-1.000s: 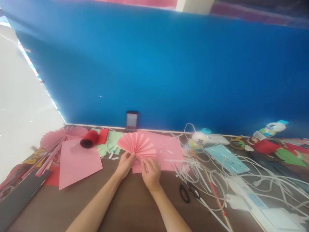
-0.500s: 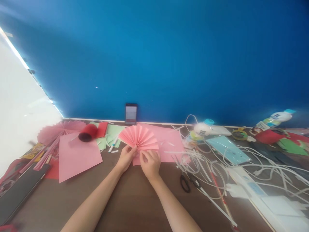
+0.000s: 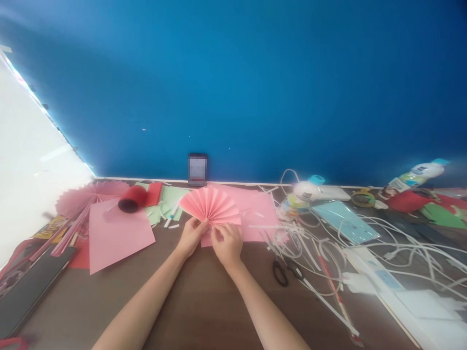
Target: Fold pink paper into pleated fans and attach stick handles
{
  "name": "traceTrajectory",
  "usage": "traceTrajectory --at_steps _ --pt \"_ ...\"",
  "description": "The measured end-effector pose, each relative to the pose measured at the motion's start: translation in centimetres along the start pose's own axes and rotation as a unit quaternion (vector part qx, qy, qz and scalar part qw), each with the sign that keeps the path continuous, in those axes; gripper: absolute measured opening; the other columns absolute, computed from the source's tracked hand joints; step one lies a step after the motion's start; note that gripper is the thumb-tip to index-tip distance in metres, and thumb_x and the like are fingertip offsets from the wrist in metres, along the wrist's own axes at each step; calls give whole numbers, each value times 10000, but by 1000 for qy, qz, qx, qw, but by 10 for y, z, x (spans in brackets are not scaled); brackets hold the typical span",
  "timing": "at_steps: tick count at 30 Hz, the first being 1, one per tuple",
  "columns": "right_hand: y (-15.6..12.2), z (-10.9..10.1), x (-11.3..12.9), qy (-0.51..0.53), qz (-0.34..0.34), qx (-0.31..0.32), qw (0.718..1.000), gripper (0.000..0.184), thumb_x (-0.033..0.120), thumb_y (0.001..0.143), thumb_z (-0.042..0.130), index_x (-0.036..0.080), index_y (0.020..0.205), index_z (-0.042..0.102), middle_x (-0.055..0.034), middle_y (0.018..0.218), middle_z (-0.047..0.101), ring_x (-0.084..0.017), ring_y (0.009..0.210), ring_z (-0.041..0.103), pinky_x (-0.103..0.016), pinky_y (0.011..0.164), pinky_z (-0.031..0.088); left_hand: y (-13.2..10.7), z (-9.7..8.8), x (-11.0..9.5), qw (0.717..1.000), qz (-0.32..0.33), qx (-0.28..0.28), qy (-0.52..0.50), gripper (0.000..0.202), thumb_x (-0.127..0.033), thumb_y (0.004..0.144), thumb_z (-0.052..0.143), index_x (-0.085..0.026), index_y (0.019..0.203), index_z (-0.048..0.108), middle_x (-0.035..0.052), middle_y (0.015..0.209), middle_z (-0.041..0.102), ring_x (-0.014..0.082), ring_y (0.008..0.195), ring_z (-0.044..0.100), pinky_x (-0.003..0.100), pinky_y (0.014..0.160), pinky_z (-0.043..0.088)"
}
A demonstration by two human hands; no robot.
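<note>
A pleated pink paper fan (image 3: 209,201) is spread in a half circle in front of me, its folds meeting at the bottom. My left hand (image 3: 192,236) pinches the fan at that gathered point between thumb and fingers. Close beside it, my right hand (image 3: 228,243) has its fingers curled and pressed together at the fan's lower right edge. Whether those fingertips grip the paper or only touch it is partly hidden. Behind the fan lie flat pink paper sheets (image 3: 259,214) with white strips on them.
Left are a pink sheet (image 3: 120,238), a red roll (image 3: 132,199), another pleated pink fan (image 3: 91,194), green paper (image 3: 173,199) and a marker (image 3: 171,216). Right are scissors (image 3: 280,273), tangled white cables (image 3: 302,248), a power strip (image 3: 383,277) and bottles (image 3: 306,192). A dark-framed device (image 3: 197,169) leans against the blue wall.
The fan has tilted slightly, its right side a little lower. Both hands stay at its base with almost the same grip. The view has shifted slightly.
</note>
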State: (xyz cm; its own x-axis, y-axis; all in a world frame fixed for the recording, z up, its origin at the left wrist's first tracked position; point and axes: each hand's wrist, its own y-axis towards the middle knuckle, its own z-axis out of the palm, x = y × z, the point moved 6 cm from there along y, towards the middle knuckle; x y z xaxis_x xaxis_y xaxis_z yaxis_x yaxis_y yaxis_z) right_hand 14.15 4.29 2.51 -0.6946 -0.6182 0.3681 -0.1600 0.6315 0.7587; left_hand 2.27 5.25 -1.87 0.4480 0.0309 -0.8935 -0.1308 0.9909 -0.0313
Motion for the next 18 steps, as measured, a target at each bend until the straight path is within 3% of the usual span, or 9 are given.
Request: traceTrajectory --at_steps 18 --pt "0 -2 3 7 -7 5 1000 125 182 785 515 200 704 609 5 594 574 -143 632 531 -282 627 308 -1 -4 -1 999 14 -21 37 344 -382 671 677 -113 878 621 120 930 662 219 848 608 302 751 460"
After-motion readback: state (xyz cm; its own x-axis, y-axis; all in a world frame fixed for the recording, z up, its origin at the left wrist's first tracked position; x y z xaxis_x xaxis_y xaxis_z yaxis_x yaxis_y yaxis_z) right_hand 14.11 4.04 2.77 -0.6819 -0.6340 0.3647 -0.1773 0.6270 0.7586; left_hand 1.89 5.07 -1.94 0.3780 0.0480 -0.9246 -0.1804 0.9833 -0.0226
